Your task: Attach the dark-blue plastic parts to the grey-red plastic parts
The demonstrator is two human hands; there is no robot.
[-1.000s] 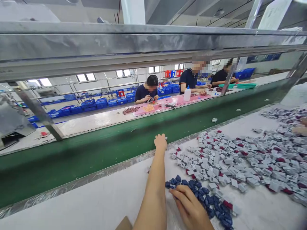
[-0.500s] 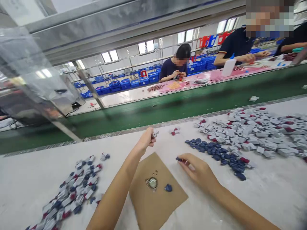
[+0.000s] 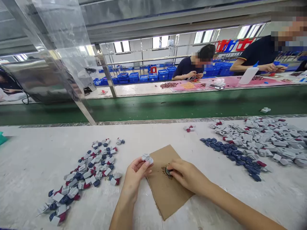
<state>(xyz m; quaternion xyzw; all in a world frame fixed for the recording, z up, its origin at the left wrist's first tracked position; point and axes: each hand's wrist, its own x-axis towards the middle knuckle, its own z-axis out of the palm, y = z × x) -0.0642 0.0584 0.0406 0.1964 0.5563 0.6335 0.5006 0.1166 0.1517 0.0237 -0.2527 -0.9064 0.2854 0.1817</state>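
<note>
My left hand [image 3: 137,172] is closed on a small light-grey plastic piece [image 3: 147,158], raised at the left edge of the brown cardboard sheet [image 3: 165,201]. My right hand [image 3: 185,174] reaches over the cardboard, thumb and fingers pinched on a small dark blue piece that they mostly cover. Its fingertips are at a small round, dark-rimmed thing [image 3: 166,172] with a pale middle, ringed by brown specks. Whether the blue piece touches it, I cannot tell. The hand also hides part of the sheet behind it.
At left lies a pile of joined grey, blue and dark red pieces [image 3: 90,169]. A row of dark blue pieces [image 3: 232,155] and a heap of light-grey pieces [image 3: 271,137] lie at right. Past a green strip [image 3: 155,110], people work at another table; a metal post [image 3: 105,70] stands left.
My right hand has moved left and down from beside the cardboard onto the round thing. My left hand has drawn back toward me with the grey piece. The camera view has levelled and shifted left.
</note>
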